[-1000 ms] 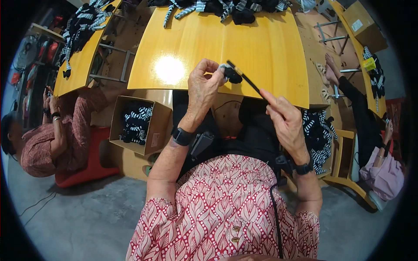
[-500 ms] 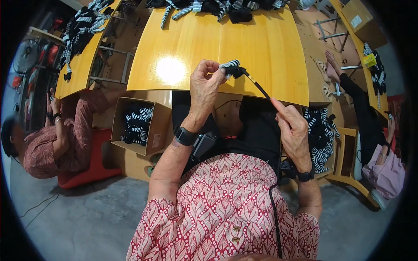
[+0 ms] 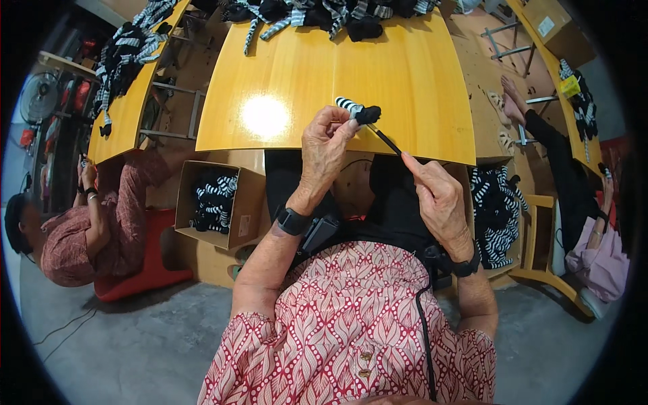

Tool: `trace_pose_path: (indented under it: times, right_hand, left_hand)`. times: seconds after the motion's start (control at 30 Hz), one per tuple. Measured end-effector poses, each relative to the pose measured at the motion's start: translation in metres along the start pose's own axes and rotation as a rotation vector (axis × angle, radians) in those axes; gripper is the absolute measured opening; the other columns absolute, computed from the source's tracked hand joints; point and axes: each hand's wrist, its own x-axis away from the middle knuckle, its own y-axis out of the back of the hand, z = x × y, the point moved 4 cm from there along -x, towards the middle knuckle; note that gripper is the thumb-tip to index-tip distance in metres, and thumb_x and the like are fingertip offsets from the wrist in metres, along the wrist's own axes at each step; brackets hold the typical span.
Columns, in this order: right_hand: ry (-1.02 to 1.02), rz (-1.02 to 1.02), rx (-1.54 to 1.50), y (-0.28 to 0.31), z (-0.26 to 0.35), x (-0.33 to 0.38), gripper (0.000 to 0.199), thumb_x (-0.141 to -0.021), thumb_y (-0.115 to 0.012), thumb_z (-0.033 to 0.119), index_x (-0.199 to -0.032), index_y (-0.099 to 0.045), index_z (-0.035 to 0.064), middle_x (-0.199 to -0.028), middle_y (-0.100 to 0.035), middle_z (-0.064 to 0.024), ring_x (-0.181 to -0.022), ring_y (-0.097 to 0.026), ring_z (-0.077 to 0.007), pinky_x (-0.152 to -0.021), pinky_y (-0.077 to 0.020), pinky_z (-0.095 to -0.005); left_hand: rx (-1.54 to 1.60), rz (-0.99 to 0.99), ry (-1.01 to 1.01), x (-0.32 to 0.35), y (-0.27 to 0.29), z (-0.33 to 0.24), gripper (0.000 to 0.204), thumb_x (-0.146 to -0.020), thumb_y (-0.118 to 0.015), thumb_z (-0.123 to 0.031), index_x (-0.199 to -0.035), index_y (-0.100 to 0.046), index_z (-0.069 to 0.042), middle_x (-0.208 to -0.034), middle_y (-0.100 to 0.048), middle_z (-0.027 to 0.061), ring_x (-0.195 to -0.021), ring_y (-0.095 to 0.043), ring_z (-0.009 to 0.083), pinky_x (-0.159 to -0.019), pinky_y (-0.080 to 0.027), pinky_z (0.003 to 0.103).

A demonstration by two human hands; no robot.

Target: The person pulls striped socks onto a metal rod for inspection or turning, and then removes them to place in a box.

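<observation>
- Since a second ago your left hand [image 3: 325,145] has lifted the small striped fabric piece [image 3: 358,111] a little higher over the near edge of the yellow table [image 3: 304,74], and your right hand [image 3: 437,196] has drawn back, pulling the black strand [image 3: 386,140] taut between them (the work looks like mid-stretch).
- Left fingers are pinched shut on the piece; right fingers are closed around the strand's end.
- The piece is soft knit, black with a white-striped tip; the table is smooth, glossy wood.
- A cardboard box [image 3: 217,206] of similar striped pieces sits below.
</observation>
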Motion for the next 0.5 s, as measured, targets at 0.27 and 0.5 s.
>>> trace_pose_path:
  times: [0.27,0.5]
  right_hand:
    - [0.020,0.038,-0.048,0.001,0.006,0.002,0.045,-0.080,-0.054,-0.012,-0.120,-0.063,0.0058,-0.076,-0.054,-0.0146,-0.069,-0.059,-0.0282,-0.062,-0.0473,-0.0343]
    - [-0.062,-0.066,-0.032,0.025,0.009,0.019,0.047,-0.080,-0.053,-0.014,-0.122,-0.063,0.0042,-0.075,-0.053,-0.0120,-0.066,-0.055,-0.0221,-0.063,-0.0464,-0.0302]
  left_hand:
    - [-0.266,0.163,-0.035,-0.005,-0.007,-0.006,0.007,-0.094,-0.060,-0.009,-0.096,-0.059,-0.002,-0.083,-0.057,-0.0013,-0.073,-0.050,0.0053,-0.067,-0.045,0.021]
    - [-0.053,-0.061,-0.008,-0.005,0.002,-0.011,0.010,-0.093,-0.060,-0.009,-0.092,-0.056,0.000,-0.079,-0.058,0.0006,-0.070,-0.057,0.0059,-0.063,-0.048,0.020]
